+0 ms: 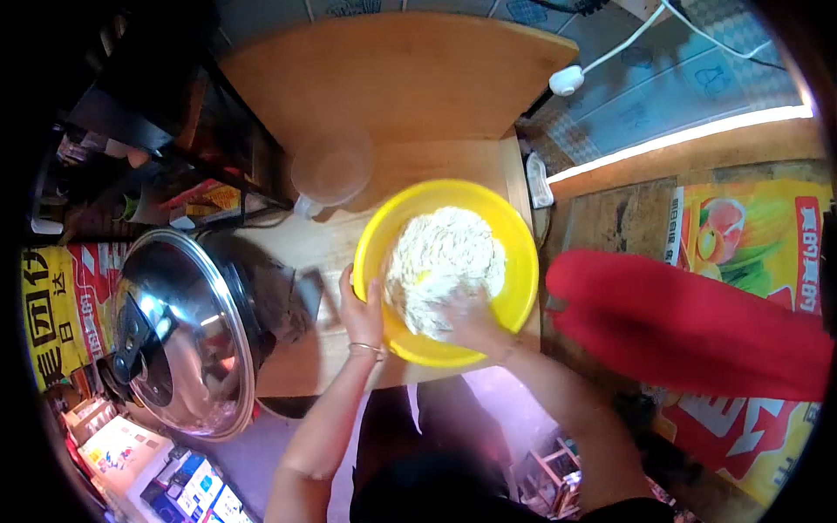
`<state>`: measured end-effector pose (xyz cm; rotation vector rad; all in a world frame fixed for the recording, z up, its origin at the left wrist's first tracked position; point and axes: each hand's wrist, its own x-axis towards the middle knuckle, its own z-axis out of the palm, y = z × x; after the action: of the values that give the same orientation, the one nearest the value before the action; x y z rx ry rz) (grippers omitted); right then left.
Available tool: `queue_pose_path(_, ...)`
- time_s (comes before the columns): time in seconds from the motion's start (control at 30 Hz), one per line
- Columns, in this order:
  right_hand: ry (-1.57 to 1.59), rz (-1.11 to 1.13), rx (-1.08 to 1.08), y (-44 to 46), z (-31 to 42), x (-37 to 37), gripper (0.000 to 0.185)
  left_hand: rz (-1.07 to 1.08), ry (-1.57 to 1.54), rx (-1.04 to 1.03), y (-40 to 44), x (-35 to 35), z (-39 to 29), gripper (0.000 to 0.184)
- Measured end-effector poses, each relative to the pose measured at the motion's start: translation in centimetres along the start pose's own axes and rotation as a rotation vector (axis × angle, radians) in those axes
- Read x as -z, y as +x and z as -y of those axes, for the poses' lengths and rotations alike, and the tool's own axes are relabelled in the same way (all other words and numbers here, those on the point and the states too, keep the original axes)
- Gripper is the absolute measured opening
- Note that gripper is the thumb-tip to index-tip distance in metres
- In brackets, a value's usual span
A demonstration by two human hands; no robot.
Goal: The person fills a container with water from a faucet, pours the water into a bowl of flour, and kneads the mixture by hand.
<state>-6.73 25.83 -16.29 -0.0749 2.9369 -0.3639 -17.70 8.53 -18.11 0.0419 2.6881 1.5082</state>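
Observation:
A round yellow bowl (521,261) stands on a light wooden table, holding a heap of white, floury, crumbly stuff (445,248). My left hand (362,315) grips the bowl's left rim, with the thumb inside and the fingers around the outer wall. Inside the bowl, at the lower right of the heap, my right hand (471,321) touches the white stuff. Motion blur smears its fingers, so their shape is unclear.
A clear plastic jug (331,170) sits behind the bowl to the left. At left stands a pot with a shiny lid (187,336). A red cloth-like object (689,322) lies at right, over printed sheets. A wooden board (392,78) rises behind.

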Motion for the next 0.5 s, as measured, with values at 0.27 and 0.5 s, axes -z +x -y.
queue_pose_path(0.27,-0.011,0.059,-0.224,8.7,0.0,-1.4,0.061,0.433,0.166,-0.287,10.1,-4.8,-4.1,0.035)
queue_pose_path(0.5,0.043,0.084,-0.177,3.3,-9.8,-0.4,0.071,0.540,0.243,-0.128,8.3,-3.7,-4.3,0.038)
